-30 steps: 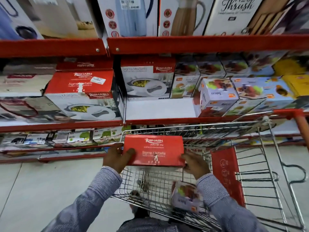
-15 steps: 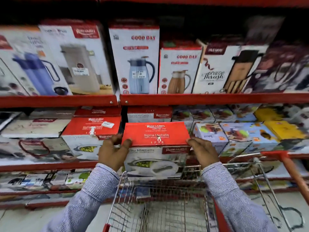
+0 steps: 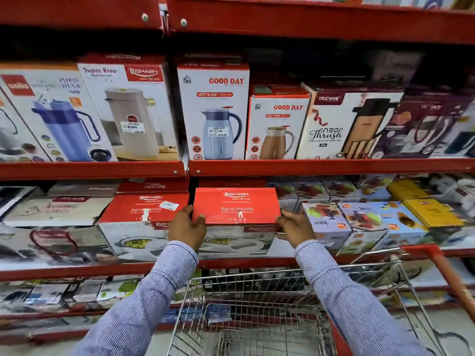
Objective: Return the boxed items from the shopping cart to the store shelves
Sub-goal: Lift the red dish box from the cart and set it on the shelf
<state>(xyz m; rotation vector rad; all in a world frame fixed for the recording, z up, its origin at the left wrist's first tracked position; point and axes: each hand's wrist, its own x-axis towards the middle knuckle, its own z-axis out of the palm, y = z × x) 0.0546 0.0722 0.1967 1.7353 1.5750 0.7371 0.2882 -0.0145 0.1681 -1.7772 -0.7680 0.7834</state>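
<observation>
Box [image 3: 236,206] moved onto shelf [image 3: 334,167], both hands gripping

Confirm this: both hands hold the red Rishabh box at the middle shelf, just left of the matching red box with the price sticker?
Not quite. The red box sits just right of the stickered box, not left. The head view shows this. The rest stands: the left hand and right hand hold it at the middle shelf.
</observation>
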